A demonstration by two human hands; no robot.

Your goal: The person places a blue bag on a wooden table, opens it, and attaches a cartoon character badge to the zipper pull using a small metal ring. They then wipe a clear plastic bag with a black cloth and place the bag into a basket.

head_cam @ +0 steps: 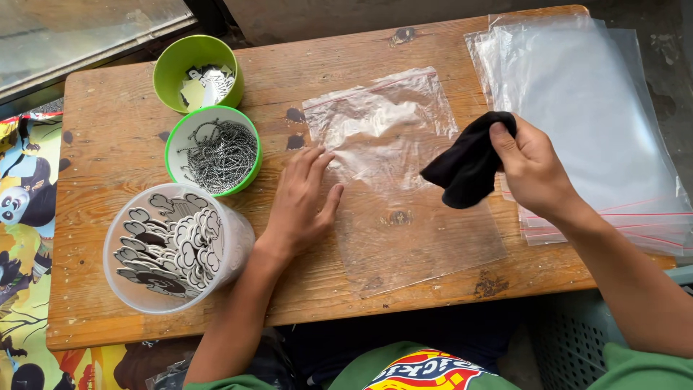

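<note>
Bench (115, 137) of worn wood, seen from above, with a clear zip bag (404, 180) lying flat near its middle as landmark. Left hand (303, 202) palm down at the bag's left edge, fingers (317, 162) spread and touching the plastic; grip wide, holding nothing. Right hand (530, 170) raised over the bag's right edge, grip closed on a folded black cloth (469, 170), pinched at its upper end between thumb and fingers, the rest hanging above the bag's right side. Right of the bag, a stack of larger clear bags (585, 108) with red seal strips, reaching the bench's right end. Left of the bag, a green-rimmed bowl (213, 149) filled with small metal ball chains. Beyond that bowl, farther from the bag, a green cup (196, 72) holding small printed tags. Lower left of the bag, a clear tub (173, 249) packed with black-and-white cloud-shaped charms, tilted toward the camera. Below the bag, past the bench's near edge, a green shirt (419, 368). Far left of the bag, beside the bench, a colourful cartoon-printed sheet (25, 217).
</note>
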